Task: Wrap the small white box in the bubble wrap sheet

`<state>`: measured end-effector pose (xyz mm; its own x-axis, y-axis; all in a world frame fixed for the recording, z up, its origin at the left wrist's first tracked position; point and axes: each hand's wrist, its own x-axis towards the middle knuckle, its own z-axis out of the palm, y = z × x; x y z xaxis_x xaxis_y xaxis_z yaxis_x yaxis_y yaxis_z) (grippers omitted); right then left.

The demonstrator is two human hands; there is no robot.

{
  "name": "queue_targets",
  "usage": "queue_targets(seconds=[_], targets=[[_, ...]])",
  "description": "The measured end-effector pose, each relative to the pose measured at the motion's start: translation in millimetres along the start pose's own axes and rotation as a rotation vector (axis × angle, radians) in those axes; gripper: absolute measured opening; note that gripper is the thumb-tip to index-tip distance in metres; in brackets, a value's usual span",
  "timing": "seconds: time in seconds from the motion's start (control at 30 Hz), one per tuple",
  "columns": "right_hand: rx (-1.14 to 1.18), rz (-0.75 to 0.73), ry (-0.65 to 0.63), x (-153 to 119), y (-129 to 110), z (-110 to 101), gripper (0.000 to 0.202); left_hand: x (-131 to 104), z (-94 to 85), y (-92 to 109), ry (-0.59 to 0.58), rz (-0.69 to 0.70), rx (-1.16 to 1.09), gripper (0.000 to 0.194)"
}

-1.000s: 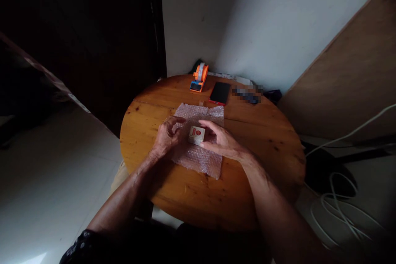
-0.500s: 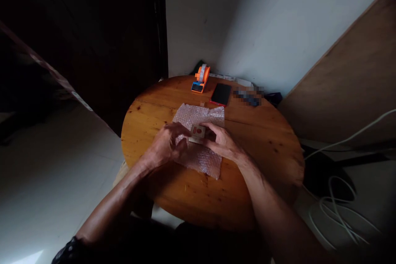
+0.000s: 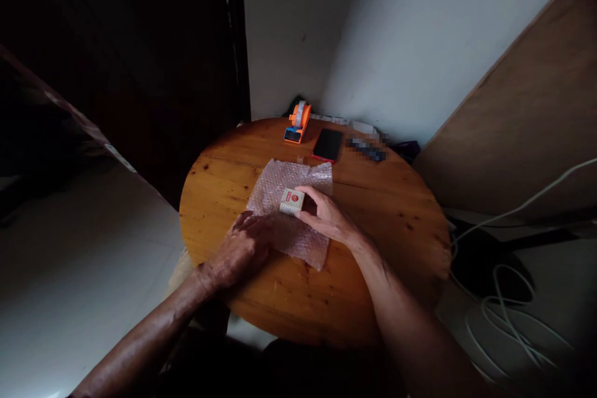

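Observation:
A small pale box [image 3: 292, 199] with red print on its top sits on a sheet of bubble wrap [image 3: 275, 181]. My right hand [image 3: 324, 214] is closed on the box's right side, thumb at the near edge and fingers at the far edge. My left hand [image 3: 245, 242] lies low over the near left part of the wrap, apart from the box. Its fingers point to the right and are smeared by motion, so whether they pinch the wrap's edge does not show. The near left corner of the wrap is hidden beneath this hand.
The round wooden table [image 3: 396, 242] holds an orange tape dispenser [image 3: 298, 122], a phone with a red edge [image 3: 328, 145] and a dark blurred-out object [image 3: 367, 148] along its far side. A wall rises behind. White cables [image 3: 506, 311] lie on the floor at right.
My left hand has come away from the box, moving left and toward me to the wrap's near left part. The right hand stays on the box. The view has shifted slightly.

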<state>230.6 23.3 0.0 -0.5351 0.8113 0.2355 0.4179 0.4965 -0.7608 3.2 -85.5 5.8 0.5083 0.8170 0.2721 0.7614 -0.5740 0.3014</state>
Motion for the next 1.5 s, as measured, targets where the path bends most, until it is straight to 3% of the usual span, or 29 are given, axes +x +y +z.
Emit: queue_targets(seconds=[0.13, 0.23, 0.43, 0.53, 0.6, 0.73, 0.83, 0.93, 1.1, 1.23, 1.5], targets=[[0.038, 0.016, 0.021, -1, -1, -6, 0.049, 17, -3.8, -1, 0.19, 0.01, -0.073, 0.015], [0.121, 0.056, 0.062, 0, -1, -12, 0.046, 42, -13.5, -1, 0.308, -0.079, -0.083, 0.014], [0.515, 0.14, 0.123, 2, 4, -23, 0.072, 97, -26.4, -7, 0.163, -0.265, -0.028, 0.012], [0.438, 0.143, 0.101, 1, 5, -22, 0.076, 111, -22.3, -14, 0.123, -0.333, -0.031, 0.014], [0.331, 0.179, 0.117, 1, 6, -17, 0.072, 115, -17.0, -20, 0.135, -0.348, -0.067, 0.015], [0.247, 0.226, 0.252, 5, 9, -7, 0.036, 112, -8.5, -32, 0.191, -0.365, -0.244, 0.015], [0.24, 0.201, 0.304, 7, 8, -4, 0.02, 106, -7.9, -41, 0.133, -0.438, -0.427, 0.031], [0.257, 0.174, 0.336, 7, 6, -3, 0.019, 102, -10.0, -46, 0.065, -0.497, -0.599, 0.043], [0.328, 0.123, 0.369, 10, 8, 2, 0.02, 104, -11.9, -42, 0.088, -0.516, -0.847, 0.032], [0.279, 0.102, 0.343, 11, 7, 1, 0.018, 107, -4.7, -40, 0.1, -0.513, -0.968, 0.034], [0.305, 0.141, 0.276, 9, 4, -1, 0.014, 107, 6.9, -42, 0.069, -0.504, -0.875, 0.026]])
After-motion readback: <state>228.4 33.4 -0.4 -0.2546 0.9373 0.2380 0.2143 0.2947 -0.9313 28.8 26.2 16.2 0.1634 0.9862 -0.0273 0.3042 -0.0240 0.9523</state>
